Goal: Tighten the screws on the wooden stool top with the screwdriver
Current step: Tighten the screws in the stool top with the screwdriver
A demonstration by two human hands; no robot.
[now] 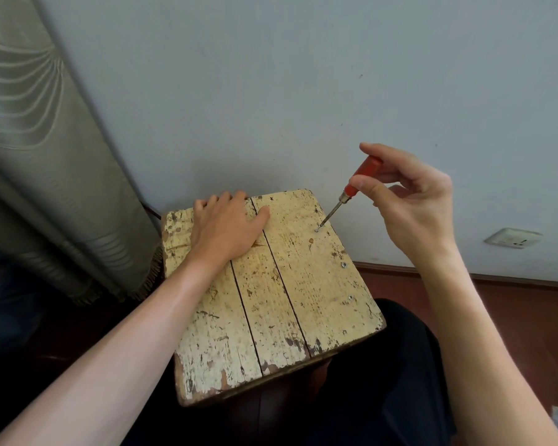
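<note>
Plain wall (271, 75) at 12 o'clock, ribbed curtain (46, 156) at 9; floor (512, 317) open at 3. Wooden stool top (303, 284): three worn planks, cream paint flaking, rounded corners, seams running 11-to-5. Flat left grip (226, 226), fingers straight, presses the far-left planks. The right grip (409, 201) pinches the screwdriver (344, 195) by its red handle; shaft slants down toward 7, tip on a screw (318, 229) near the right edge. Two more screws (344, 264) follow that edge toward 5.

A pale blue-grey wall (271, 75) fills the background, a white socket plate (512, 238) low on it. A grey-green fringed curtain (39, 162) hangs at left. Reddish-brown wooden floor (512, 320) meets a dark skirting board (464, 274).
</note>
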